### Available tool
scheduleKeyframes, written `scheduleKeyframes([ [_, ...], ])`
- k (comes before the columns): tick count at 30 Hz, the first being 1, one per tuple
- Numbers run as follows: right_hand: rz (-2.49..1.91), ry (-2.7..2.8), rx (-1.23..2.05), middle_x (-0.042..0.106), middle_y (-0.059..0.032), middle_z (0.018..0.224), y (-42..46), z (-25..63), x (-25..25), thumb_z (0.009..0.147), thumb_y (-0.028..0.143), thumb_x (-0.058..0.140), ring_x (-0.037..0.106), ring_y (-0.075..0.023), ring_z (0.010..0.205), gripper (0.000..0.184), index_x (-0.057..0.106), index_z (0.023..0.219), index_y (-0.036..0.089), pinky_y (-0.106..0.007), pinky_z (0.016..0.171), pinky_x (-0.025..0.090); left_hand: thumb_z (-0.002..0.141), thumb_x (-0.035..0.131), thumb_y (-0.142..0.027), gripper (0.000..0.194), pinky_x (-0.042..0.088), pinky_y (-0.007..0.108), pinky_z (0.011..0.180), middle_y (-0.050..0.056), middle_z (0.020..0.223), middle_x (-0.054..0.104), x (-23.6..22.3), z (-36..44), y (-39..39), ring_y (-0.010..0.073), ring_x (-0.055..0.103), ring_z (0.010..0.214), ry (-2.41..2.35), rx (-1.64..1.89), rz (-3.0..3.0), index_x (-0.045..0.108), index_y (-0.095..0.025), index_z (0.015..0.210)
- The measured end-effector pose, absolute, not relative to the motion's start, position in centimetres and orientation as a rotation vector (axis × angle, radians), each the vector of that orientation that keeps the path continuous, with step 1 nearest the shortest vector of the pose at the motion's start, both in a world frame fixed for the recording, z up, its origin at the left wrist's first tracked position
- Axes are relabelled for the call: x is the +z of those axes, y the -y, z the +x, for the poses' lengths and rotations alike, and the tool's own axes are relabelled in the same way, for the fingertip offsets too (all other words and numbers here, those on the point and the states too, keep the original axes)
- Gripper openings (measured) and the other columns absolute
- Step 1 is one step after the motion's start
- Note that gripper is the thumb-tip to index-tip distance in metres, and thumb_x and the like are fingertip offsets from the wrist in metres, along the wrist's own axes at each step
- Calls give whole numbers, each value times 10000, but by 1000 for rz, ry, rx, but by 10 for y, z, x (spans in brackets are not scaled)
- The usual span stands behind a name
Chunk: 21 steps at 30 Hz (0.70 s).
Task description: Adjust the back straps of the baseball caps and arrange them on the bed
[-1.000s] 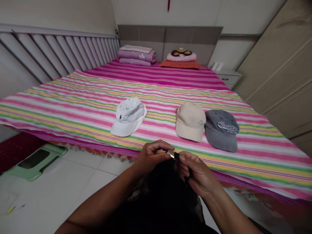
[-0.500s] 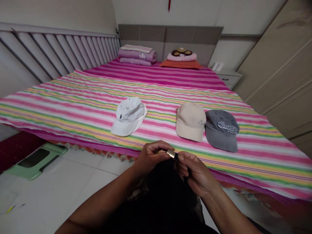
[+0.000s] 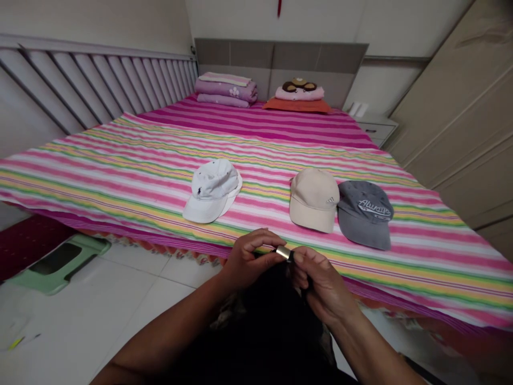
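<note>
One shiny clip (image 3: pixel 284 252), pinched both ends
On my feed, left hand (image 3: pixel 247 260) and right hand (image 3: pixel 323 280) grip it between them, equally near, long axis running hand to hand, dipping rightward.

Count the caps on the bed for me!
3 clearly: a white cap on the left, a beige cap further right, and a gray cap just right of that. Another may be hidden under the white one.

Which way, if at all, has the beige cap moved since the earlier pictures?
No: the beige cap shows no shift against the striped sheet beneath it; it sits beside the gray cap as before.
</note>
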State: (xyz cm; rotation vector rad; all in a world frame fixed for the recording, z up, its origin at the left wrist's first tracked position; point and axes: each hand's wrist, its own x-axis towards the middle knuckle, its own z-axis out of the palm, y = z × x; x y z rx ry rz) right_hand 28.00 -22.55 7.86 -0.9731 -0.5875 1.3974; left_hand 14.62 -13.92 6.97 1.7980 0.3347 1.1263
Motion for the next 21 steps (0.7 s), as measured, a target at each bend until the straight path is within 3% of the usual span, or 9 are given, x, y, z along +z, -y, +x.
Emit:
scheduleKeyframes([
  [6,-1041,641,1430,386,69,434,225,278,78,684,339,697,283,-52,412,230,582,631,146,-204,423,209,707,688,-238,196,475,297,773,67,855,672,64,146,141,167,614,839,-317,1076,1672,693,-179,893],
  [12,-1065,583,1426,407,71,478,225,274,78,688,337,688,280,-56,421,247,505,650,176,-188,413,219,680,707,-243,195,468,295,763,50,836,656,57,150,144,164,604,832,-361,1010,1465,705,-189,868],
  [17,-1050,587,1434,539,19,592,228,282,82,670,351,652,431,-83,480,209,579,750,172,-203,471,315,667,711,-227,182,462,268,727,33,801,642,58,149,144,143,592,782,-431,963,1392,709,-186,844],
  [21,-1097,620,1434,496,35,512,228,286,81,655,316,692,411,-78,455,202,554,647,168,-197,456,297,660,715,-231,179,451,260,730,29,799,634,59,149,145,138,583,778,-434,936,1360,705,-180,831],
])
